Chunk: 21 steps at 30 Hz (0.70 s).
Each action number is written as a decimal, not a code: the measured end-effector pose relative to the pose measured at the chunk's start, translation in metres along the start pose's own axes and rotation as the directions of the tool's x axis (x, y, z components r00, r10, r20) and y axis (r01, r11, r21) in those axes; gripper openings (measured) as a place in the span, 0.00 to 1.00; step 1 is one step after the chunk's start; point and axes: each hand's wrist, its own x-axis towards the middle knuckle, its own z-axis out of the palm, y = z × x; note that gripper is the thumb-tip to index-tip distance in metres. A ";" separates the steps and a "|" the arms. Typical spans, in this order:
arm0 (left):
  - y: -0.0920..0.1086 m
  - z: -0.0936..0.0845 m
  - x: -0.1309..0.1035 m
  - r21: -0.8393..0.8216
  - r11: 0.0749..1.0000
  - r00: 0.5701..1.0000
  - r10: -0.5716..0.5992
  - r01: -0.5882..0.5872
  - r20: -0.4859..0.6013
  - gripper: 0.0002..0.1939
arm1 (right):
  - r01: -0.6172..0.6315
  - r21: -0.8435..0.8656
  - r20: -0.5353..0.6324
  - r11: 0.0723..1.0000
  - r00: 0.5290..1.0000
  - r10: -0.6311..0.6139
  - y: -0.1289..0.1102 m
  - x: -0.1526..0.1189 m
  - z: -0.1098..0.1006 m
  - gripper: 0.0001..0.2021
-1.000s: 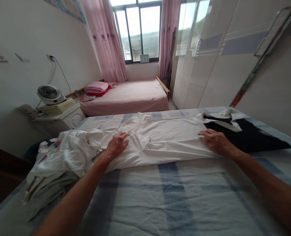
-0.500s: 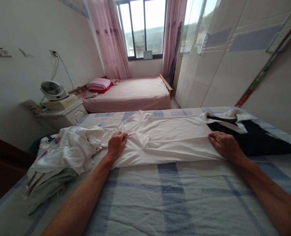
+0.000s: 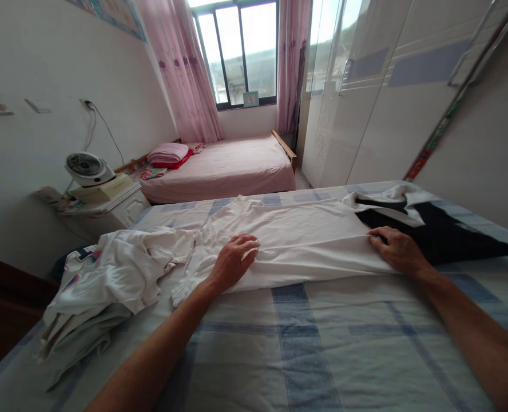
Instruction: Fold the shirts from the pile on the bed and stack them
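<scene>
A white shirt (image 3: 305, 223) lies stretched out sideways across the bed, with a long fold along its near side. My left hand (image 3: 235, 258) is over the shirt's left part, its fingers apart and slightly bent, with no cloth gripped. At the shirt's right end, my right hand (image 3: 397, 249) has its thumb and fingers pinched at the edge of the fold. Black cloth (image 3: 451, 237) with white parts spreads out just beyond that hand; whether it belongs to the shirt I cannot tell. Left of the shirt sits a pile of white clothes (image 3: 125, 269).
Under the clothes is a blue-and-white checked bedsheet (image 3: 254, 349). A grey garment (image 3: 84, 337) pokes out beneath the pile. Behind stand a pink bed (image 3: 245, 166), a small fan (image 3: 90, 167) on a white cabinet (image 3: 127, 206), and a tall wardrobe (image 3: 361, 120) on the right.
My left hand has let go of the shirt's left edge and moved right over the cloth, its fingers opening. The right hand stays at nearly the same place. The view has shifted slightly.
</scene>
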 end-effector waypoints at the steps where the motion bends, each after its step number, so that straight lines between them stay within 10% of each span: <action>1: 0.002 0.003 0.004 0.013 1.000 0.999 0.022 -0.023 0.042 0.13 | -0.026 0.018 -0.006 1.000 1.000 0.026 -0.002 0.000 -0.001 0.14; 6: 0.000 0.013 0.019 0.153 0.986 0.978 0.035 -0.068 0.206 0.07 | -0.152 0.100 -0.015 0.983 0.988 0.154 -0.009 -0.002 -0.009 0.14; 13: 0.005 0.018 0.021 0.269 0.961 0.987 0.015 -0.058 0.159 0.07 | -0.227 0.271 -0.004 0.935 0.971 0.237 -0.013 -0.007 -0.019 0.13; 21: 0.010 -0.027 0.010 -0.114 0.990 0.996 0.085 -0.088 -0.032 0.08 | -0.194 0.778 -0.047 0.598 0.930 0.363 -0.022 -0.013 -0.048 0.15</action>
